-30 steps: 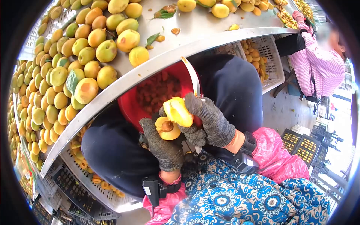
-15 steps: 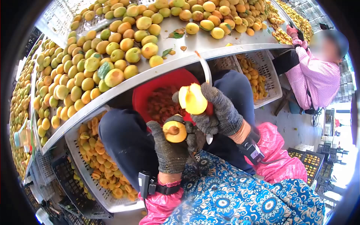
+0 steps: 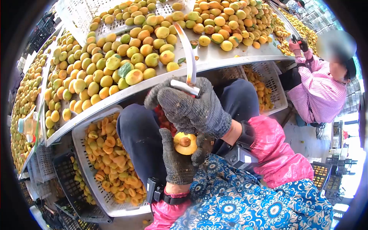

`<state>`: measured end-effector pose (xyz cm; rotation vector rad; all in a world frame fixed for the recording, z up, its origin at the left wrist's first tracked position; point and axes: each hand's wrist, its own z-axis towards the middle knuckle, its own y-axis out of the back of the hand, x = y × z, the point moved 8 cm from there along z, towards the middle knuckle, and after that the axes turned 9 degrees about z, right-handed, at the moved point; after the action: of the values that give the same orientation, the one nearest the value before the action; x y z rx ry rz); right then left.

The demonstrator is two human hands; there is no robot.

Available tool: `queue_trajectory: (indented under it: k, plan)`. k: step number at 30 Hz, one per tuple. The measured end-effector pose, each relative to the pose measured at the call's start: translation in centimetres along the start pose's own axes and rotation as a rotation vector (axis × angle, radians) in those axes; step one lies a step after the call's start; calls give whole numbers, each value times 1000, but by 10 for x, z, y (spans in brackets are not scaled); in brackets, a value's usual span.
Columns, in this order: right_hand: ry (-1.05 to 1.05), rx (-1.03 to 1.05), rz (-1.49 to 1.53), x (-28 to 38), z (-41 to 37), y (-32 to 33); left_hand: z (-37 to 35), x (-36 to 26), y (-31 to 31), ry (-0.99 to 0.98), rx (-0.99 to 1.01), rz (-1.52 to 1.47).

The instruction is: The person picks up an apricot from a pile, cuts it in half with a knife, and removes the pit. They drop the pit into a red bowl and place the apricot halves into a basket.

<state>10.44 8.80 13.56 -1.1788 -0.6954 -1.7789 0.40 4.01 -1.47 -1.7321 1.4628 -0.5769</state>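
My left hand (image 3: 178, 165), in a dark grey knit glove, is closed around an apricot half (image 3: 185, 143) whose brown pit faces up. Just above it my right hand (image 3: 197, 109), gloved the same way, has its back towards me and grips a curved knife (image 3: 190, 57). The pale blade points up towards the table edge, and the metal handle end shows by the knuckles. My right palm is hidden. Behind that hand a red basin (image 3: 162, 117) shows only in part between my knees.
Whole apricots (image 3: 92, 78) cover much of the metal table (image 3: 226, 61). A white crate (image 3: 126, 209) of apricot halves stands left of my knees, beside a black crate (image 3: 71, 188). Another white crate (image 3: 281, 96) stands under the table, near a person (image 3: 318, 90) seated at right.
My right hand has turned over and moved left above my left hand, the knife with it. The apricot half it held no longer shows. My left hand keeps its half; the view has shifted slightly.
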Motion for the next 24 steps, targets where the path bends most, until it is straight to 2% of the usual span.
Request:
queue_trajectory:
  k: [1, 3, 4, 6, 7, 9, 10, 12, 13, 14, 15, 16, 18, 19, 21, 22, 24]
  plan:
    - [-2, -7, -6, -1, -4, 3, -2, 3, -8, 25, 15, -15]
    - [-461, -148, 461, -37, -24, 11, 0, 7, -10, 60, -2, -20]
    - [-463, -155, 463, -36, -27, 16, 1, 7, -5, 65, -7, -17]
    - [-604, -204, 671, -42, -35, 21, 2, 17, -11, 228, 282, -32]
    - [-600, -180, 696, -53, -38, 25, 6, 19, -6, 234, 276, -29]
    - [-579, -214, 676, -60, -41, 29, 7, 19, -18, 250, 433, -127]
    - [-558, -241, 652, -63, -43, 33, 6, 21, -23, 251, 424, -124]
    - [-576, -238, 699, -73, -48, 40, 11, 8, 1, -19, -74, 284]
    - [-630, -247, 831, -78, -52, 40, 12, 13, 2, -7, -81, 293]
    - [-682, -252, 964, -81, -55, 38, 14, 11, 0, -77, -50, 324]
    - [-669, -275, 873, -80, -54, 42, 15, 8, -3, -151, -18, 356]
    - [-668, -284, 879, -82, -53, 44, 18, 10, 0, -144, -22, 364]
    - [-718, -327, 925, -89, -58, 49, 18, 0, -5, -428, -44, 923]
    - [-721, -338, 932, -90, -59, 52, 19, 1, -4, -417, -48, 931]
    - [-748, -315, 874, -94, -58, 56, 15, -3, -28, -669, 49, 1418]
    - [-763, -307, 846, -96, -59, 57, 18, -3, -27, -656, 51, 1427]
    - [-773, -330, 865, -103, -58, 59, 20, -7, -36, -789, 38, 1625]
